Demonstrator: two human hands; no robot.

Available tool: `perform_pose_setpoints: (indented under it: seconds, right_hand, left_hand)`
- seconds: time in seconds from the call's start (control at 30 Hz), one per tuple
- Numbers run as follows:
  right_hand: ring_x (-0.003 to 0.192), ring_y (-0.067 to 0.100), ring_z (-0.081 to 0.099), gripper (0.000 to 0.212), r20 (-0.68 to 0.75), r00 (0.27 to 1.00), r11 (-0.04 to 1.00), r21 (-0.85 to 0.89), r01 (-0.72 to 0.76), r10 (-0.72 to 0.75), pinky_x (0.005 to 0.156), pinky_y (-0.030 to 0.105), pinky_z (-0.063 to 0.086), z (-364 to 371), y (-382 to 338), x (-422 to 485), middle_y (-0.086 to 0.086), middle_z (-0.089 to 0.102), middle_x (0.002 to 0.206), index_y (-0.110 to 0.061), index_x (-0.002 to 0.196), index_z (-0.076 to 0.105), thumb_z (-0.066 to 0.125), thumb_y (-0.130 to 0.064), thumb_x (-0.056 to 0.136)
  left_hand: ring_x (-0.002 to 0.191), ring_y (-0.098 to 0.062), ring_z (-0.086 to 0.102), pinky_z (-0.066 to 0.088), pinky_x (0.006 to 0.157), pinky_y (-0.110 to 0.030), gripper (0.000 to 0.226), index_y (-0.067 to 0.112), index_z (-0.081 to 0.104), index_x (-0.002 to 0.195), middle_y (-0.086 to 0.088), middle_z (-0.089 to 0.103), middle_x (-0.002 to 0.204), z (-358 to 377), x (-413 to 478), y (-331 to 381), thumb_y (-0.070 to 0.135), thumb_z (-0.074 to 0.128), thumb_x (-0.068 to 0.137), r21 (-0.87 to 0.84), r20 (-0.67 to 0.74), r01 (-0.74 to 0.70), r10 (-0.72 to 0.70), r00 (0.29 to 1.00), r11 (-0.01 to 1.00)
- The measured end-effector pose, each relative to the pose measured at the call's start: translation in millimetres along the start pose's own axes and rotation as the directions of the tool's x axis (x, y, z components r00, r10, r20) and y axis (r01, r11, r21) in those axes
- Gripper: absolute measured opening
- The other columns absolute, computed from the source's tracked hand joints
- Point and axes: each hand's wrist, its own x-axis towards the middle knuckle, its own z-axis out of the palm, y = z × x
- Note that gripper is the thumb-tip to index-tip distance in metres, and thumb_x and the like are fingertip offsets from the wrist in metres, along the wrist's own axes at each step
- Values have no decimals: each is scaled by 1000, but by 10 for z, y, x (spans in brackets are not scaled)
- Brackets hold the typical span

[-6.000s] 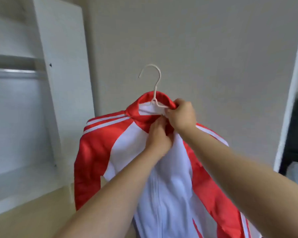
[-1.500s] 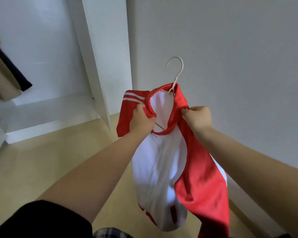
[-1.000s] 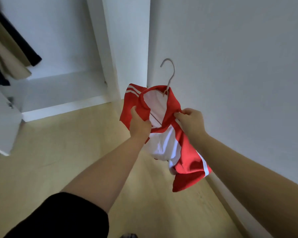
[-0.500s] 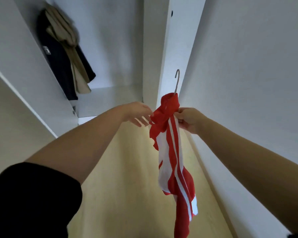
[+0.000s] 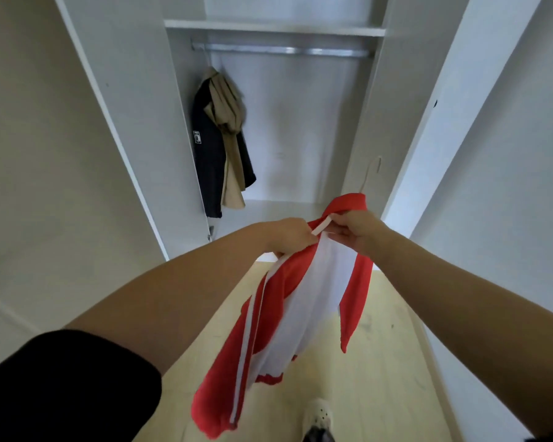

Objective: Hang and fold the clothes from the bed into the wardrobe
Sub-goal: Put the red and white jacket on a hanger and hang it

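While the red-and-white zip-up sports jacket (image 5: 300,301) hangs in the air before the open white wardrobe (image 5: 304,122), both hands hold it at the collar: the left hand (image 5: 289,236) has its grip closed on the red cloth at one side of the opening, and the right hand (image 5: 355,226) pinches the white edge just beside it. Directly above the right grip the pale thin hanger hook (image 5: 369,173) stands up out of the collar, and the rest of the jacket droops below both grips toward the light wooden floor (image 5: 380,362). Beyond the grips, well apart from them, a dark jacket with a beige garment (image 5: 221,145) hangs from the metal rail (image 5: 284,51).
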Motion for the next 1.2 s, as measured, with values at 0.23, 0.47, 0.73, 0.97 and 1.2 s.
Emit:
perform_pose_setpoints:
  seconds: [0.23, 0.47, 0.73, 0.97, 1.2]
  right_hand:
    - [76, 20, 65, 20, 117, 993, 998, 68, 13, -21, 61, 31, 51, 311, -683, 1127, 11, 66, 81, -3, 84, 62, 44, 5, 88]
    - [87, 29, 63, 13, 113, 993, 989, 149, 10, -27, 65, 37, 49, 559, -1535, 2493, 17, 62, 99, -2, 100, 52, 47, -14, 97]
    - [115, 31, 56, 26, 227, 971, 983, 181, 32, -73, 87, 41, 44, 1317, -2229, 3801, 19, 57, 126, -4, 111, 53, 41, -25, 100]
    - [127, 28, 47, 48, 276, 941, 967, 215, 138, -196, 96, 42, 38, 2098, -2999, 4726, 14, 47, 140, -6, 143, 32, 38, -28, 101]
    - [118, 32, 51, 42, 125, 974, 959, 235, 157, -190, 91, 42, 42, 2514, -3591, 5521, 20, 51, 132, -1, 134, 41, 34, -28, 102]
  left_hand:
    - [85, -20, 54, 36, 71, -27, 36, 4, 62, 84, -3, 54, 81, -741, 916, -437, 26, 38, 101, 135, -408, 98, -35, 912, 986]
    - [61, -13, 47, 37, 68, -25, 46, 14, 45, 55, 3, 43, 56, -1616, 2113, -789, 29, 45, 98, 87, -570, 141, -67, 819, 986]
    - [59, -17, 45, 40, 64, -30, 42, 5, 53, 63, -2, 41, 54, -2491, 3114, -1420, 28, 45, 98, -25, -652, 172, -146, 744, 985]
    - [58, -14, 42, 36, 56, -25, 42, 18, 40, 57, 3, 42, 60, -3743, 4126, -1900, 23, 44, 99, -178, -650, 97, -191, 735, 979]
    - [69, -20, 51, 31, 52, -18, 29, 7, 65, 95, -6, 58, 81, -4736, 4984, -2222, 21, 40, 99, -345, -606, 85, -291, 741, 935]
